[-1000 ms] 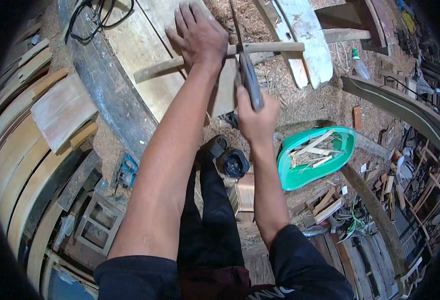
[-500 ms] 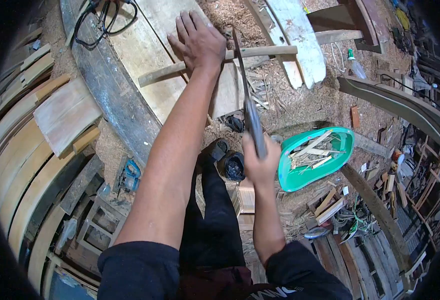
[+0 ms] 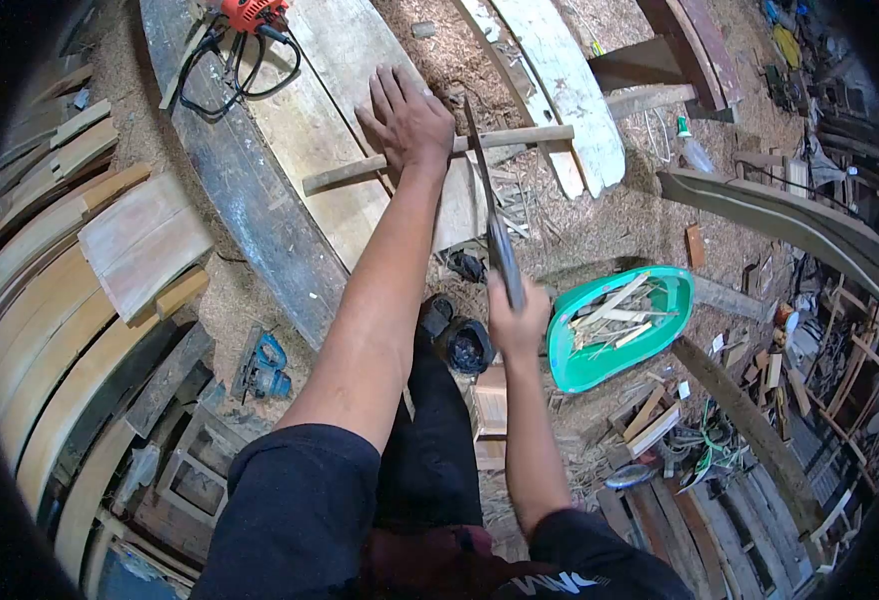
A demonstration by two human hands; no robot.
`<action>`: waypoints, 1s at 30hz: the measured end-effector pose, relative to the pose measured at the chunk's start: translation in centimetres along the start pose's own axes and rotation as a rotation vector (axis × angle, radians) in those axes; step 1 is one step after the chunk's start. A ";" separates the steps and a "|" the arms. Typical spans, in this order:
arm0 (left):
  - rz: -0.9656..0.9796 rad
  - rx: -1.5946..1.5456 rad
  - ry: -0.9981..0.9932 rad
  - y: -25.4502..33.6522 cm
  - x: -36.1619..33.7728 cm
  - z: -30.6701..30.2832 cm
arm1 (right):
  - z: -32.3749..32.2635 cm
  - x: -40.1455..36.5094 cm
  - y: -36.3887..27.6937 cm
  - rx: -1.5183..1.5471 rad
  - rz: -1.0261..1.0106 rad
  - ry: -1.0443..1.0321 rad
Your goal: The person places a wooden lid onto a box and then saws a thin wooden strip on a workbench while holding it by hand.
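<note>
My left hand (image 3: 412, 125) lies flat with stretched fingers over a narrow wooden strip (image 3: 345, 175), pressing it onto wide pale planks (image 3: 360, 215). The strip's right end reaches past the planks towards a white-stained board (image 3: 570, 90). In my right hand (image 3: 520, 320), closed around its handle, is a handsaw (image 3: 500, 240). Its dark blade points away from me and crosses the strip just right of my left hand. How deep the teeth sit in the wood cannot be seen.
A red power tool (image 3: 253, 14) with a black cord rests on the planks. Right of my legs stands a green basin (image 3: 570, 370) of wood scraps. A blue power tool (image 3: 265, 368) sits on the sawdust-covered floor at left, near stacked curved boards (image 3: 45, 345). Timber clutters the right.
The view has shifted, so the planks and strip appear lower and the red power tool shows. My right hand with the saw is nearer the strip. My left hand still presses it.
</note>
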State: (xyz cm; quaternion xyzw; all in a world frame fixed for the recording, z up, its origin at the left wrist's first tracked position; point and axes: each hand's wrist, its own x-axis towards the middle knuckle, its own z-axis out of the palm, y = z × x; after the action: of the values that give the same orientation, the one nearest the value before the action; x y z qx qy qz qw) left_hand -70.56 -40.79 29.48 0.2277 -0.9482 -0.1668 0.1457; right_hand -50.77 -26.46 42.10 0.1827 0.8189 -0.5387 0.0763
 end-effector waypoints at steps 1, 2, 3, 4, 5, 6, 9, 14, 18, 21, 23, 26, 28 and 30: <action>0.004 0.001 -0.003 0.1 0.1 -0.1 | 1.0 2.5 1.1 -0.026 -0.014 -0.033; 0.012 -0.001 0.010 0.0 0.1 0.4 | 2.3 4.8 0.4 0.050 0.025 -0.050; 0.008 -0.003 -0.002 -0.1 -0.1 0.1 | 2.5 4.7 0.2 0.044 0.032 -0.056; 0.005 -0.004 -0.023 -0.1 -0.3 -0.3 | 2.3 4.2 -0.1 0.034 0.048 -0.060; 0.003 -0.013 -0.028 0.4 0.2 -0.6 | 2.2 4.4 -0.5 0.028 0.047 -0.061; -0.002 -0.028 -0.015 0.4 0.1 -0.4 | 1.5 2.4 -0.7 0.014 0.011 -0.038; 0.010 0.033 -0.011 0.1 0.2 -0.1 | -0.2 -2.4 -1.0 0.067 0.072 -0.007; 0.043 -0.057 0.043 -0.1 -0.3 -0.2 | -0.7 1.3 1.5 0.054 0.058 -0.061; 0.021 0.003 0.000 -0.4 -1.4 -1.4 | 0.2 0.9 1.9 0.054 0.002 -0.123; -0.148 -0.018 0.072 -0.5 -2.7 -1.2 | -0.3 0.9 0.6 0.078 0.016 -0.137; -0.310 -0.072 0.095 0.2 -2.0 -0.7 | -0.5 1.4 1.2 0.097 0.048 -0.144; -0.309 0.028 0.141 0.8 -1.5 0.2 | -0.6 2.2 0.1 0.105 0.094 -0.158; -0.288 0.047 0.154 1.0 -1.6 0.1 | -0.7 2.5 -0.6 0.073 0.098 -0.135; -0.296 0.085 0.132 1.1 -1.7 -0.1 | -1.4 1.3 -1.3 0.020 0.049 -0.110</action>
State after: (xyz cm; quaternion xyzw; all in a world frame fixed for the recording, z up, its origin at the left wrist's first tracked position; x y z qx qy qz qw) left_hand -69.51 -39.10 29.70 0.3814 -0.8988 -0.1310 0.1721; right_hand -52.39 -25.31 43.32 0.1734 0.8033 -0.5542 0.1322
